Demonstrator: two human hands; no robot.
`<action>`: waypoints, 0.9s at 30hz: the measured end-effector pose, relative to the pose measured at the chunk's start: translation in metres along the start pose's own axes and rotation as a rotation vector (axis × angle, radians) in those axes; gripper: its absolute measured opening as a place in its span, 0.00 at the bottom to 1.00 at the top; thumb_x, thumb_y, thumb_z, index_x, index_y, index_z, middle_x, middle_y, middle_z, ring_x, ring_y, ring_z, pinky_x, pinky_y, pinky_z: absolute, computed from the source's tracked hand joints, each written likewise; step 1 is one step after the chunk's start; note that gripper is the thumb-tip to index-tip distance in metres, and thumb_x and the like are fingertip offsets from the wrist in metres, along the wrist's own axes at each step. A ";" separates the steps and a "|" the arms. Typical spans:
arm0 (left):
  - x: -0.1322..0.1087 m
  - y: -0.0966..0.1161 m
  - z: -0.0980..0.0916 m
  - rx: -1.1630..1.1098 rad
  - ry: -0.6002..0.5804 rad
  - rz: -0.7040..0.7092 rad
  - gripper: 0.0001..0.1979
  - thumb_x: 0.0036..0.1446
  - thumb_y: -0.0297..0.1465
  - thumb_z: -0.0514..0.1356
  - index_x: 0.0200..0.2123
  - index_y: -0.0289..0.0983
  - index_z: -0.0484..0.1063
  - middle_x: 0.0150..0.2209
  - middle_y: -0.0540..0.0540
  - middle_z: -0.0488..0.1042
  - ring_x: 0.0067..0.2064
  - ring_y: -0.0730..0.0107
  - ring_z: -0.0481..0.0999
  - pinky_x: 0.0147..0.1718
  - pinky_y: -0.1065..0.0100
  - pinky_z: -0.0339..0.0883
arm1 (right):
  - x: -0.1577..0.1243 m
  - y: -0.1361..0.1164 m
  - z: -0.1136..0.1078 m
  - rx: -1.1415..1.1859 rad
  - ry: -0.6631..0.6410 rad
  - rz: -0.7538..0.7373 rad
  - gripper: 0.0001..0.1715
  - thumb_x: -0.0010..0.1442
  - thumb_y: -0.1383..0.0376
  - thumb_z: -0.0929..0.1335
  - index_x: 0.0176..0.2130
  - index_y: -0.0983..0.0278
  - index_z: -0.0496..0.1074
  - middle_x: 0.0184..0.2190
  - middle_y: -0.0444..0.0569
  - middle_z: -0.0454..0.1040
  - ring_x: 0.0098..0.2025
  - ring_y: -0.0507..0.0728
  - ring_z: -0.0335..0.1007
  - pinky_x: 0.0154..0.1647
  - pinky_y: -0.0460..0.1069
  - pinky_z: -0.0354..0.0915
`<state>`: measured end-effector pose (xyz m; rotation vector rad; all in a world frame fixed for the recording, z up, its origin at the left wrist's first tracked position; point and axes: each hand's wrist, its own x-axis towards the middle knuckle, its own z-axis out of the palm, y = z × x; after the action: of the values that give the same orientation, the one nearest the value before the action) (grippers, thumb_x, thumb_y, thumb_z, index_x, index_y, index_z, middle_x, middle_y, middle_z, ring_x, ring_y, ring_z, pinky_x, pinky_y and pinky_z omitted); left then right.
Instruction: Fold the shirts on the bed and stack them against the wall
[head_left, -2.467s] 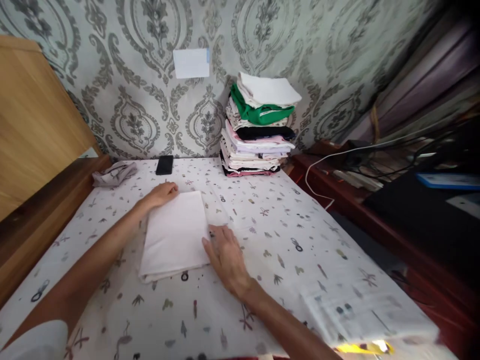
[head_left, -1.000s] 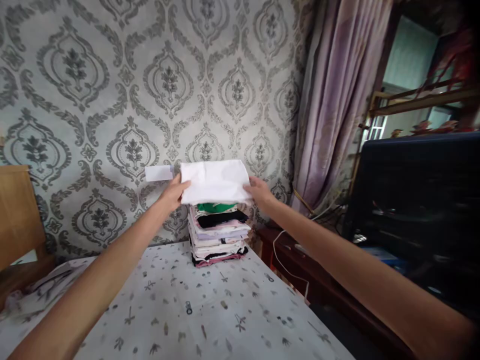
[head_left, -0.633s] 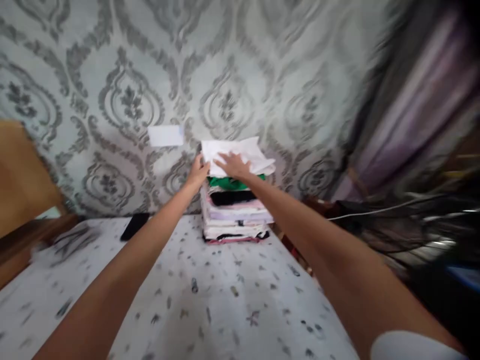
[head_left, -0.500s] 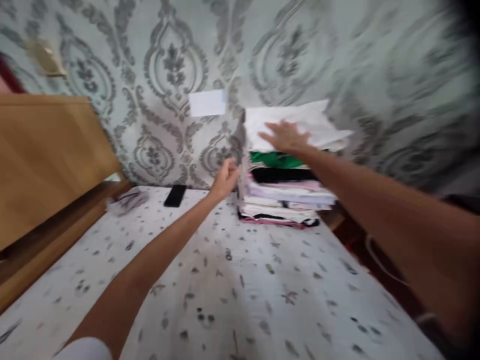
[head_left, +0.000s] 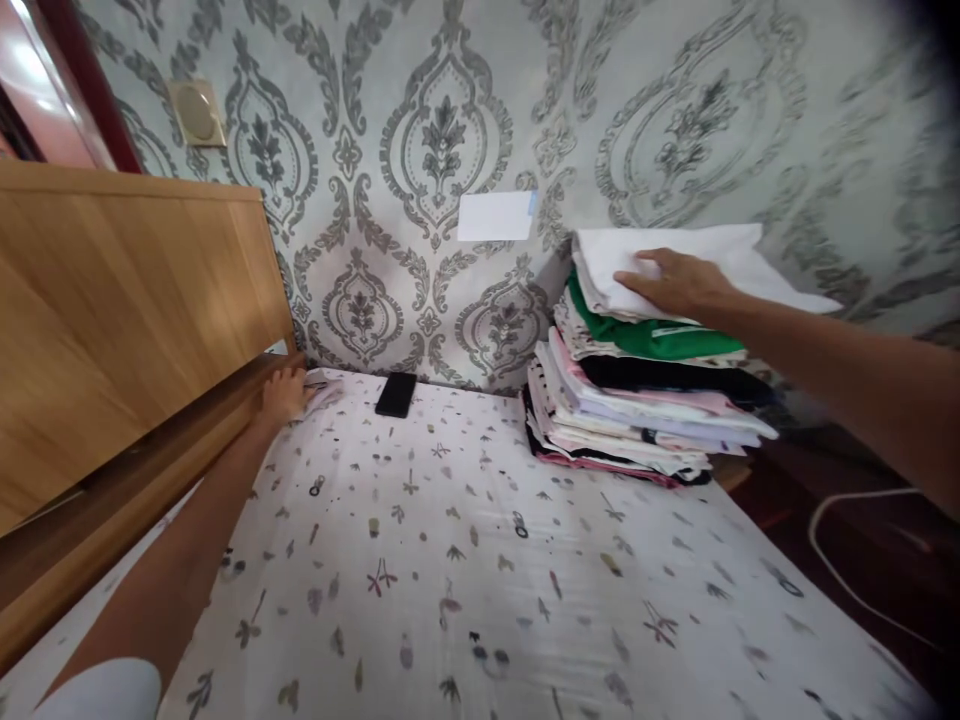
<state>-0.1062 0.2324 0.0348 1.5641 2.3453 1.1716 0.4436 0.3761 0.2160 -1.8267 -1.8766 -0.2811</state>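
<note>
Spreading empty fingers over white cloth (head_left: 712, 243), the right hand (head_left: 679, 285) is resting; the left hand (head_left: 286, 396) is touching gray cloth (head_left: 325, 388) at its fingertips, grip unclear.

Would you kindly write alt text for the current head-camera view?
A person's right hand rests on folded white cloth topping a stack of clothes, while the left hand is at a crumpled cloth. A black phone lies on the patterned sheet.
</note>
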 end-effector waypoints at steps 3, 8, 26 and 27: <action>0.011 -0.014 -0.003 -0.056 -0.059 -0.060 0.08 0.45 0.29 0.66 0.21 0.38 0.68 0.28 0.45 0.73 0.55 0.44 0.70 0.50 0.55 0.63 | -0.015 -0.016 -0.014 0.020 -0.035 0.065 0.37 0.67 0.53 0.66 0.66 0.73 0.63 0.59 0.74 0.69 0.58 0.66 0.67 0.51 0.58 0.57; 0.009 -0.012 -0.026 -0.072 -0.026 -0.056 0.11 0.50 0.30 0.63 0.20 0.38 0.65 0.24 0.48 0.69 0.42 0.58 0.73 0.37 0.67 0.64 | -0.039 -0.042 -0.026 0.078 0.122 0.055 0.28 0.67 0.63 0.66 0.61 0.76 0.68 0.54 0.74 0.72 0.55 0.64 0.67 0.50 0.58 0.58; -0.130 0.249 -0.123 -1.101 -0.412 0.329 0.03 0.64 0.25 0.59 0.39 0.31 0.71 0.42 0.45 0.79 0.50 0.58 0.80 0.43 0.65 0.75 | -0.284 -0.205 0.028 1.085 -0.317 -0.183 0.15 0.51 0.65 0.69 0.42 0.60 0.74 0.36 0.44 0.79 0.43 0.60 0.75 0.45 0.52 0.72; -0.136 0.255 -0.129 -1.125 -0.432 0.347 0.04 0.65 0.24 0.57 0.40 0.29 0.71 0.44 0.44 0.79 0.53 0.57 0.78 0.46 0.64 0.75 | -0.290 -0.192 0.029 1.059 -0.298 -0.129 0.12 0.51 0.65 0.69 0.38 0.60 0.75 0.33 0.44 0.79 0.41 0.61 0.75 0.43 0.52 0.72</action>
<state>0.0902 0.0972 0.2434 1.5022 0.8294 1.5647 0.2420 0.1223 0.0878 -1.0330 -1.7705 0.8378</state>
